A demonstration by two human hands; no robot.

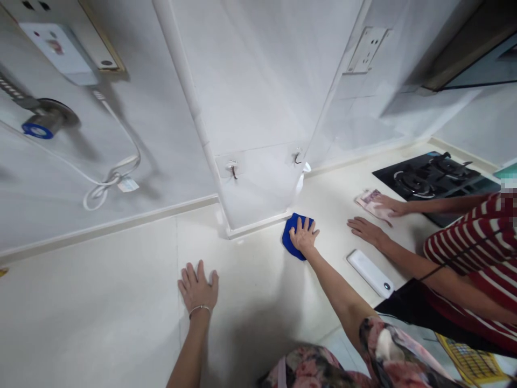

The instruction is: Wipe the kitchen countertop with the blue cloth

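My right hand (305, 237) presses flat on a blue cloth (290, 247), its fingers spread. The cloth lies on the cream countertop (250, 280), close to the foot of the tiled wall pillar (258, 199). To the left, my left hand (197, 290) rests palm down on the bare counter with fingers apart; a thin bracelet circles that wrist. Nothing is under it that I can see.
At the right, a person in a striped top (464, 226) has one hand on a pinkish cloth (369, 202) and the other on the counter. A white power bank (370, 272) lies nearby. Behind sits a black gas stove (424, 180). A cord (121, 124) hangs on the left wall.
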